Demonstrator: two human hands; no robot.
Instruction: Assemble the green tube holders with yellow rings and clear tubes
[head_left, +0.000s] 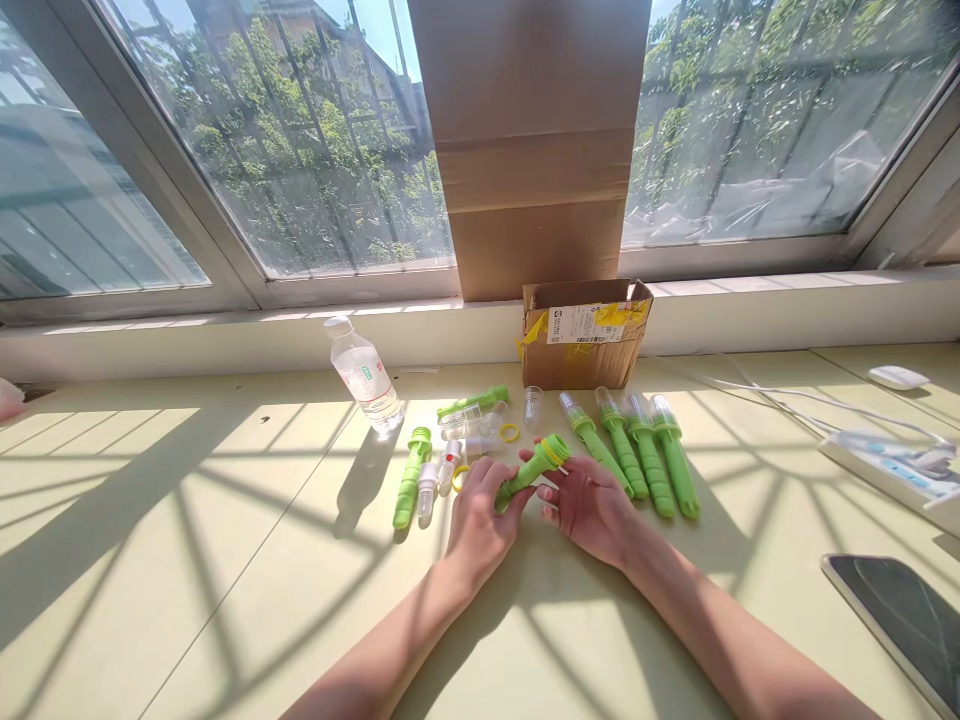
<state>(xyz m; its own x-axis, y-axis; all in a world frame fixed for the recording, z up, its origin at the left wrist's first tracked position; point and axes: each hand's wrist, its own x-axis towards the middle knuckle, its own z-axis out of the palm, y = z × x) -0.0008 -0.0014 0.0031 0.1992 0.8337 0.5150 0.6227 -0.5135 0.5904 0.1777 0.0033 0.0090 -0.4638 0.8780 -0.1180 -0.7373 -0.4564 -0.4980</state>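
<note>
My left hand [484,515] is closed around a green ribbed flashlight-like handle [529,477], tilted with its wide threaded end up to the right. A yellow ring circles that end. My right hand [592,505] is beside it, palm turned up and fingers apart; whether its fingertips touch the handle I cannot tell. Left of my hands lie another green handle [412,480], small white-capped clear pieces [427,492] and a loose yellow ring [460,478]. Behind are a further green handle [472,401], a second yellow ring [509,432] and a clear dome cap [532,407].
Several green handles with clear tops [660,460] lie in a row at right. A cardboard box [585,350] stands behind, against the window ledge. A water bottle [365,380] stands at left. A power strip [892,465], white cables and a phone [900,620] are at far right.
</note>
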